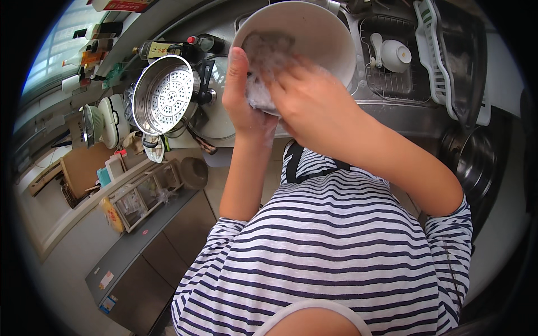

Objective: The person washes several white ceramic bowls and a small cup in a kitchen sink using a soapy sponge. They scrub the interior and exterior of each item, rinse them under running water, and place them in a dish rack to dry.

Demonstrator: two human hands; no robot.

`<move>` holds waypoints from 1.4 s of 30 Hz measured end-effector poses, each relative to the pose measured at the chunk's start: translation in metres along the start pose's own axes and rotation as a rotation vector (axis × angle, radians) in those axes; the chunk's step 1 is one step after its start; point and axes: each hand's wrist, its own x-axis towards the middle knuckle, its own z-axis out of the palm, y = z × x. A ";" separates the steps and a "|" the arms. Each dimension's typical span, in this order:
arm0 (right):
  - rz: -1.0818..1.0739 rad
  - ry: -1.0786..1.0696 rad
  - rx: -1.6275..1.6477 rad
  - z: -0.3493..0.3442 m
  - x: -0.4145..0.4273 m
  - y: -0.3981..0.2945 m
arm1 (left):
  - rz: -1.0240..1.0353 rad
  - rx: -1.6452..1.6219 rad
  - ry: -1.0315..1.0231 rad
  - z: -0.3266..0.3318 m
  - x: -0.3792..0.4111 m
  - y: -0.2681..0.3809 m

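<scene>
A large white bowl (pixel 323 38) is tilted over the sink, facing me. My left hand (pixel 246 96) grips it at its lower left, with the thumb up along the rim. Inside the bowl, my right hand (pixel 307 90) presses with bent fingers on a foamy, greyish wad (pixel 269 50), perhaps a scrubber or cloth; motion blur hides its exact form. Suds cover the fingers and the lower part of the bowl.
Right of the bowl, a wire rack basin (pixel 378 88) holds a small white bowl (pixel 395 56) and a white spoon (pixel 377 44). A white plastic drainer (pixel 437 63) stands beyond. At left are a steel steamer pot (pixel 164 96), a glass lid (pixel 220 105) and bottles (pixel 210 43).
</scene>
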 end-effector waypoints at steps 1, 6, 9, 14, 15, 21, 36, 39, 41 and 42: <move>0.000 0.092 -0.097 0.004 0.004 0.004 | 0.018 -0.012 0.023 0.003 0.000 0.001; 0.052 -0.394 -0.072 -0.013 -0.009 -0.017 | 0.028 0.101 -0.046 -0.006 0.007 0.002; -0.054 -0.056 0.207 -0.012 0.000 -0.005 | 0.022 0.104 -0.076 -0.005 0.001 0.003; 0.063 -0.097 -0.446 0.002 -0.008 0.000 | 0.042 0.091 -0.104 -0.006 0.009 0.007; 0.055 -0.155 -0.281 -0.002 -0.010 -0.006 | 0.024 0.098 -0.105 -0.006 0.009 0.007; 0.044 0.046 -0.037 -0.003 -0.002 -0.003 | 0.058 0.147 -0.147 -0.009 0.004 -0.003; -0.003 0.083 0.220 -0.008 -0.025 0.001 | -0.017 0.049 -0.068 -0.010 -0.002 0.004; 0.038 0.026 0.228 -0.007 -0.025 -0.005 | -0.013 0.041 -0.075 -0.009 -0.003 0.003; 0.003 0.038 0.245 -0.003 -0.028 -0.005 | -0.018 0.084 -0.065 -0.007 -0.007 0.006; -0.018 0.043 0.256 -0.003 -0.026 -0.006 | -0.030 0.082 -0.069 -0.006 -0.009 0.006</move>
